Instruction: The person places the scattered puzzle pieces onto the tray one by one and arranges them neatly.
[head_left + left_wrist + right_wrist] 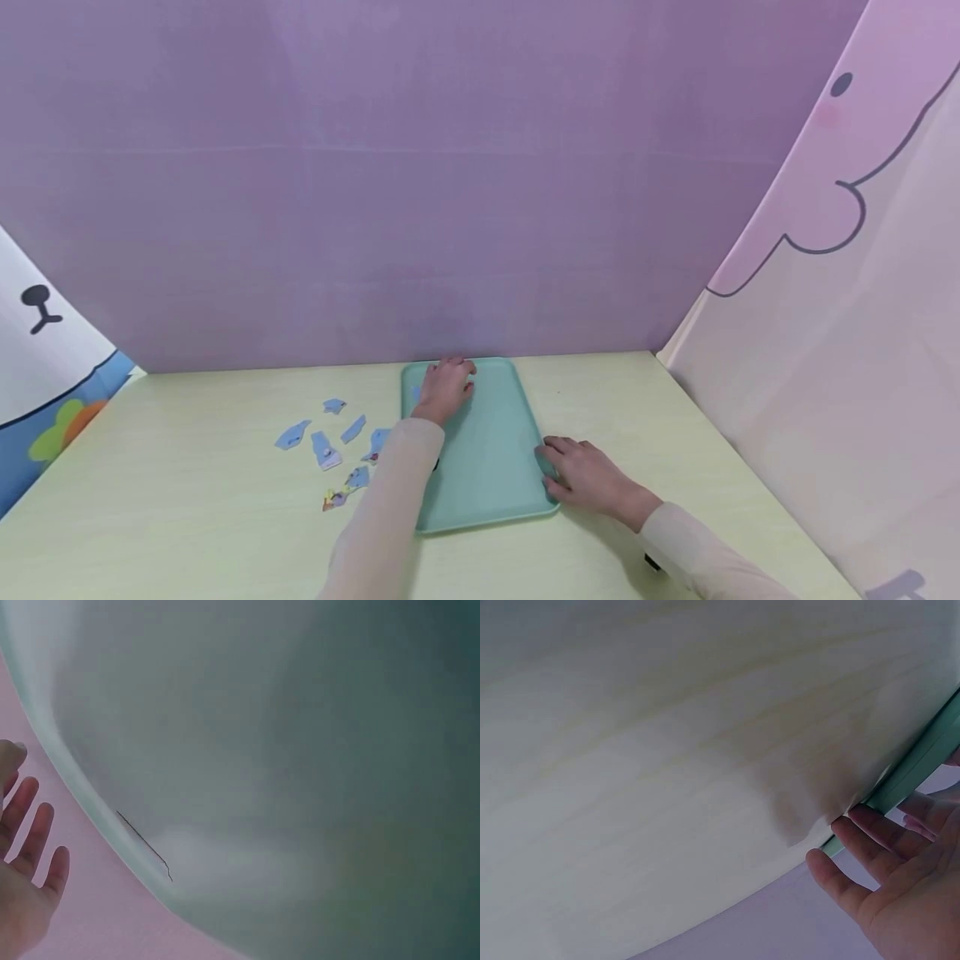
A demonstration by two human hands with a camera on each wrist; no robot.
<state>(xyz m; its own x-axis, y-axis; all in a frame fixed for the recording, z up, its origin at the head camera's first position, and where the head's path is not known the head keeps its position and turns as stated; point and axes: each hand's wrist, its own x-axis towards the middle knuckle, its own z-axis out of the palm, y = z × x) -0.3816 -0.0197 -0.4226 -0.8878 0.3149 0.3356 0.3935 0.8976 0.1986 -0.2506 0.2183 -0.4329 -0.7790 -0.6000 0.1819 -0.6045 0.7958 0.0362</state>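
A pale green tray (pixel 487 450) lies lengthwise on the table. My left hand (pixel 447 390) is over its far end, fingers loosely bent and spread, with nothing seen in their grasp. Beside that hand, a small blue piece (pixel 417 390) shows in the tray, partly hidden. In the left wrist view, the fingers of the left hand (pixel 30 855) are apart, and a thin dark line (pixel 142 838) runs along the tray's inner edge. My right hand (pixel 592 477) rests by the tray's right rim; in the right wrist view its relaxed fingertips lie against the green rim (pixel 915 769).
Several torn-looking blue picture pieces (pixel 326 450) lie scattered on the pale table (pixel 225 467) left of the tray, some partly behind the left sleeve (pixel 390 508). A purple wall (pixel 420 183) stands at the back, with printed cloth (pixel 870 275) at the right side.
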